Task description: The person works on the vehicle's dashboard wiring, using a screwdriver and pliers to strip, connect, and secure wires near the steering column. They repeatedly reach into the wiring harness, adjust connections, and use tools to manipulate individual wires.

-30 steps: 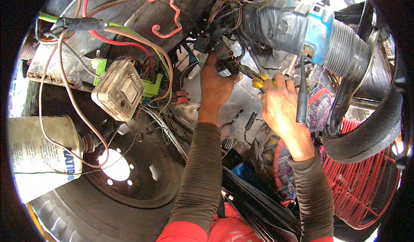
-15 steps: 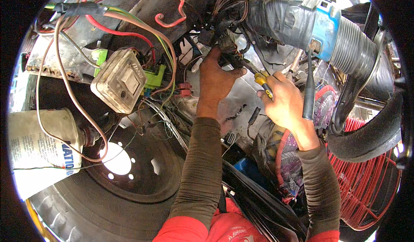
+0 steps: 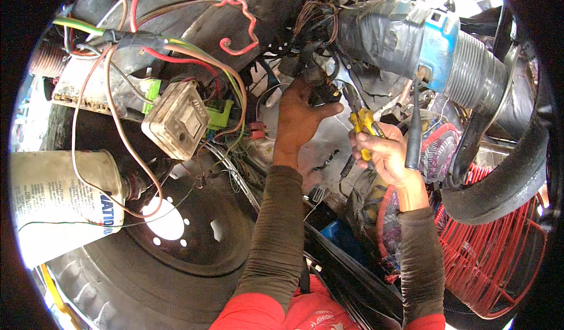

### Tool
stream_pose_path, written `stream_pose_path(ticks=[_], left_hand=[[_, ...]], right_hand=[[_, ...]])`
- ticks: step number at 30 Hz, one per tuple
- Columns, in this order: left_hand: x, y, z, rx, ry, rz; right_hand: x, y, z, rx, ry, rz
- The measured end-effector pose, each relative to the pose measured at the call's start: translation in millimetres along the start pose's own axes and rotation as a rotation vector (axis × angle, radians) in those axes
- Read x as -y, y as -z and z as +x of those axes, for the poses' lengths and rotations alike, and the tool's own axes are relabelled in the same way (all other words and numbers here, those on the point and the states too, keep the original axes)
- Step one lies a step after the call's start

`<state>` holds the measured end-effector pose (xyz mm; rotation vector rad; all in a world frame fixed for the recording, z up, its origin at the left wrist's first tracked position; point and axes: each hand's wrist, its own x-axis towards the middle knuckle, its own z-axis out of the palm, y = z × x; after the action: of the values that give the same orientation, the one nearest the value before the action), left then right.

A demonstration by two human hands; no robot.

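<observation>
Since the earlier frames the left hand (image 3: 299, 118) has stayed up at the tangle of dark wires and connectors (image 3: 317, 80), while the right hand (image 3: 385, 153) has drawn a little nearer to it with the yellow-handled pliers (image 3: 363, 127). The left hand's fingers close around a black connector in that bundle, thumb spread toward the right hand. The right hand is clenched on the pliers' handles, their nose pointing up toward the bundle just above and left of its knuckles (whether the jaws bite anything is hidden). A black cable (image 3: 413, 130) hangs just right of that hand, under the taped grey duct (image 3: 388, 36). The risk I judge here: with thin wires crowded at the fingertips, the pliers could nip a neighbouring wire or the left thumb.
</observation>
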<state>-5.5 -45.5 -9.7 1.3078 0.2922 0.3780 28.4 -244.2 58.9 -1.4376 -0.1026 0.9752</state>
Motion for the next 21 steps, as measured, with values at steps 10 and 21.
stream_pose_path(ticks=[10, 21], left_hand=[[-5.4, 12.4, -0.7, -0.046, -0.001, 0.306], [-1.7, 10.2, 0.3, -0.105, -0.066, 0.459]], right_hand=[[-8.4, -6.5, -5.2, -0.464, 0.300, -1.177], [-5.6, -65.6, -19.5, -0.493, 0.324, -1.443]])
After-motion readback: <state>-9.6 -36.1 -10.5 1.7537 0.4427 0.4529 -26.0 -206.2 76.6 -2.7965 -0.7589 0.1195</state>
